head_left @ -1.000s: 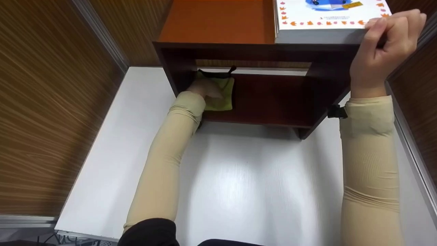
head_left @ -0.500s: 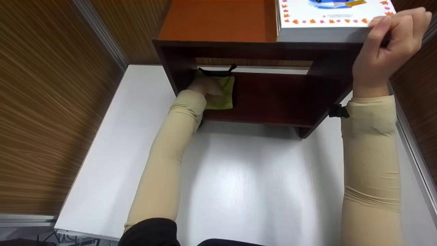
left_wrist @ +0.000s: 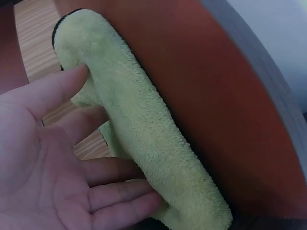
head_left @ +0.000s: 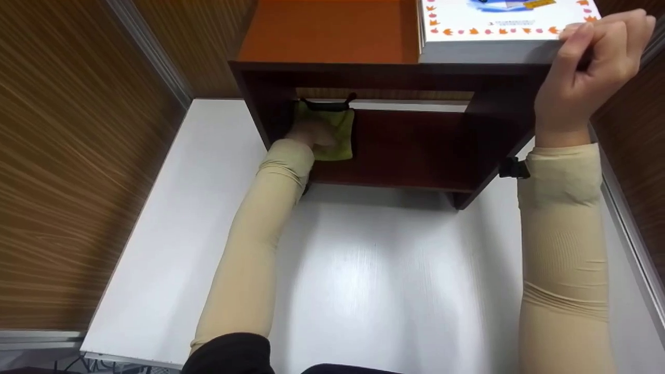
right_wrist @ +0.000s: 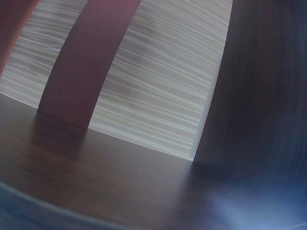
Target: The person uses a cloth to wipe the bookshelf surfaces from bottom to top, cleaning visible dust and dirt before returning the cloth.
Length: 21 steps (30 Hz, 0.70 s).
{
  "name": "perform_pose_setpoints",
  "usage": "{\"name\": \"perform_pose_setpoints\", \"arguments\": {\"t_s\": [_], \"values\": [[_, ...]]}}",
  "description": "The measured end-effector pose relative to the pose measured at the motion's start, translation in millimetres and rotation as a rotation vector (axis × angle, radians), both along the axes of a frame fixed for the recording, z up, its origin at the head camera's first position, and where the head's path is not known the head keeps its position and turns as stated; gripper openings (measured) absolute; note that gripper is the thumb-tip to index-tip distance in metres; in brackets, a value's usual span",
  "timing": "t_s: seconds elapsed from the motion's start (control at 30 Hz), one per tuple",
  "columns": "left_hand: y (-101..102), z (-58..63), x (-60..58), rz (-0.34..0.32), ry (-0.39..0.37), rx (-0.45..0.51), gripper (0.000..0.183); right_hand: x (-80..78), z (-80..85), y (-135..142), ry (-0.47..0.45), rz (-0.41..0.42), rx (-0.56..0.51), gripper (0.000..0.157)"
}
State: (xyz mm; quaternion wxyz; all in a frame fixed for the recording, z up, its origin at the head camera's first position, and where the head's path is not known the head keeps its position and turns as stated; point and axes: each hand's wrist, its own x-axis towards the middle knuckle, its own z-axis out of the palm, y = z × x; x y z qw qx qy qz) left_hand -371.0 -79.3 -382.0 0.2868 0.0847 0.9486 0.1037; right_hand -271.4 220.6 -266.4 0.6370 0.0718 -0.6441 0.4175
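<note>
A dark brown wooden shelf (head_left: 415,78) stands on a white table. My left hand (head_left: 311,132) reaches into its lower compartment at the left. Under that hand, a yellow-green cloth (head_left: 343,140) with a dark edge lies on the shelf board. The left wrist view shows the fingers (left_wrist: 120,191) mostly straight, pressing into the fluffy cloth with their tips partly hidden. My right hand (head_left: 597,72) grips the top right corner of the shelf with curled fingers, right at the corner of a thick white book stack (head_left: 488,49). The right wrist view shows no hand.
The white table (head_left: 374,270) extends in front of the shelf. A vertical side panel (head_left: 501,119) bounds the compartment at the right, and a slot at its back shows the wall. Wood-grain walls (head_left: 78,156) enclose the table on both sides.
The left hand and cloth have shifted slightly toward the back of the compartment, and the cloth's front edge lies farther in. The right hand keeps its place on the shelf corner.
</note>
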Motion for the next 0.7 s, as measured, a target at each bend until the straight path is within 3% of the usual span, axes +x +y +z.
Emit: {"name": "perform_pose_setpoints", "arguments": {"t_s": [0.23, 0.47, 0.7], "values": [[2, 1.5, -1.2, 0.017, -0.010, 0.025, 0.010, 4.7, 4.7, -1, -0.009, -0.004, -0.012, 0.021], [1, -10.1, -4.7, -0.124, 0.126, -0.015, 0.031, 4.7, 2.5, -2, -0.010, -0.005, -0.008, 0.021], [1, -12.8, -3.8, -0.181, 0.186, -0.046, 0.037, 6.3, 2.5, -2, -0.008, -0.003, -0.007, 0.021]]}}
